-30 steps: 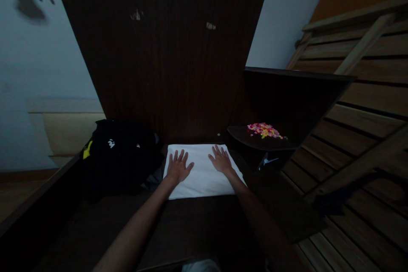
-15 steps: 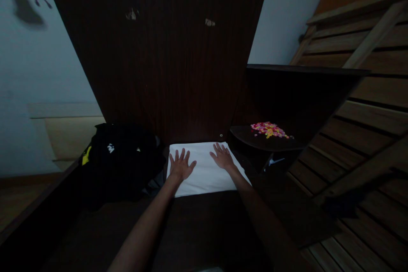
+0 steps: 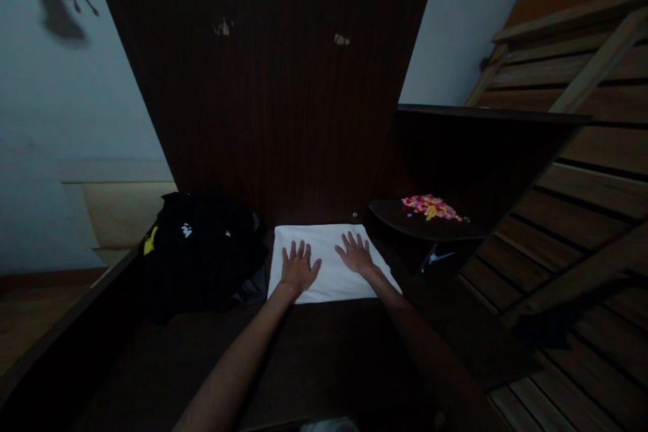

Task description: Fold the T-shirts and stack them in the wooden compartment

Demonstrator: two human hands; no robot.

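A white folded cloth (image 3: 327,287) lies flat on the dark wooden desk (image 3: 324,358), close against the upright back panel. My left hand (image 3: 300,269) rests palm down on its left half with the fingers spread. On the right half lies my right hand (image 3: 356,255), also flat, fingers apart and pointing to the back. Neither hand grips anything. What kind of cloth item it is I cannot tell.
Dark clothing (image 3: 202,263) with white and yellow marks is heaped left of the cloth. At right, a small curved shelf (image 3: 395,221) bears a pile of small pink, red and yellow pieces (image 3: 431,206). Wooden slats (image 3: 592,196) stand further right.
My left hand has slid slightly right and toward me across the cloth; my right hand has shifted a little toward me. The view has tilted slightly.
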